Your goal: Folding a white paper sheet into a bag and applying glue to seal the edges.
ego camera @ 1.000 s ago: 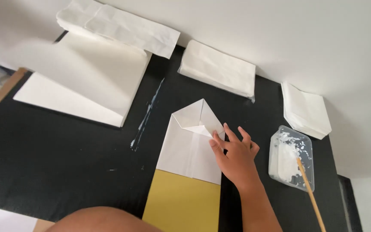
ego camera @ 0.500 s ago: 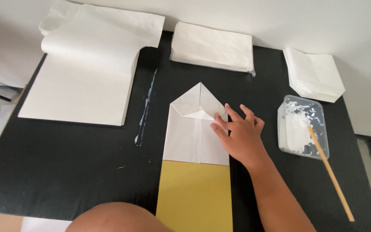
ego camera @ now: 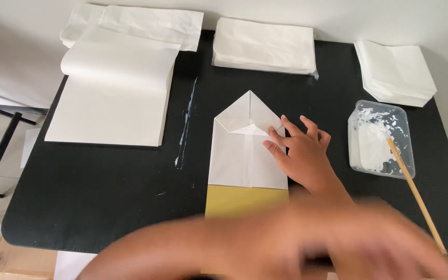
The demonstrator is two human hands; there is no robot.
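While flat on the black table (ego camera: 105, 197), folded white paper (ego camera: 245, 150) under open right hand (ego camera: 304, 155) (left hand (ego camera: 286, 243) blurred, grip unclear).

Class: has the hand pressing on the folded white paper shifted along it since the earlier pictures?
No. The right hand rests on the folded white paper, at its right edge below the peak.

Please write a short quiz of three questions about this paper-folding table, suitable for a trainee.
1. True or false: the right hand lies flat on the folded white paper.
2. Where does the wooden stick rest? A) in the clear tub of white paste; B) on the large paper pad; C) on the floor.
3. What colour is the board under the folded paper?

Key: 1 true; 2 A; 3 yellow.
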